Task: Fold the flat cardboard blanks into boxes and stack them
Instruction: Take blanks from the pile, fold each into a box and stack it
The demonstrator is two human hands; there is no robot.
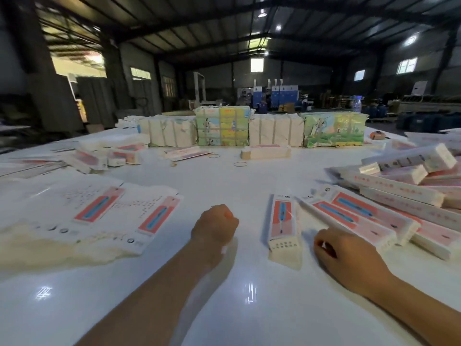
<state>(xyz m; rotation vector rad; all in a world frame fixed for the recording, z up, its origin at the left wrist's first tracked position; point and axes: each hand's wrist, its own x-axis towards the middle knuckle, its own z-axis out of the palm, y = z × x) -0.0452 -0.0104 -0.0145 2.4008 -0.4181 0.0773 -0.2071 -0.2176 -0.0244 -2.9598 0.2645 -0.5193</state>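
No text legible anywhere, print too blurred. Flat blanks (104,211) near left: rows of small grey characters plus round logos along the near edge, unreadable. Folded box (283,221) near centre: small round logo at the far end, dot-like rows of characters on the near end flap, unreadable. Stacked boxes (399,196) right: lines of pale red characters down the long sides, round logos at the ends, can't make out. Wrapped bundles (222,126) far centre: cartoon pictures, a small red mark on the top of one, unreadable. No numbers or signs readable on far machinery
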